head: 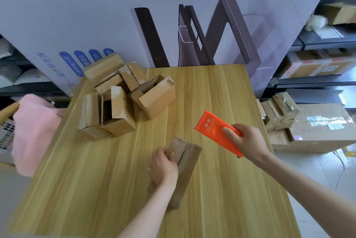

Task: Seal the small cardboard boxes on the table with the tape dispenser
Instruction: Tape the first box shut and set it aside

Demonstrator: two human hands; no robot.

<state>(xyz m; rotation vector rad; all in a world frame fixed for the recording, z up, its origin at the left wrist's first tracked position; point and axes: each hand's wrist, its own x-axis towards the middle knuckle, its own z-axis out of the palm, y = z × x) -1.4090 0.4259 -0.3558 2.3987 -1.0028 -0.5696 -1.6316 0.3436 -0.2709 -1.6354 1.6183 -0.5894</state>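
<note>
A small cardboard box (187, 162) lies on the wooden table (231, 189) near the front, its top flaps closed with a seam running along it. My left hand (163, 166) presses down on the box's left flap. To the right and slightly above the table, my right hand (246, 139) grips an orange tape dispenser (213, 129), its flat orange face tilted toward the box. The dispenser does not touch the box. At the table's far left lies a heap of several small cardboard boxes (123, 98), some with open flaps.
A large white printed carton (96, 16) stands upright behind the table. A pink cloth (32, 131) hangs over a chair at the left. On the floor to the right sit taped cardboard boxes (279, 114) and a big carton (317, 131); shelves with parcels stand behind.
</note>
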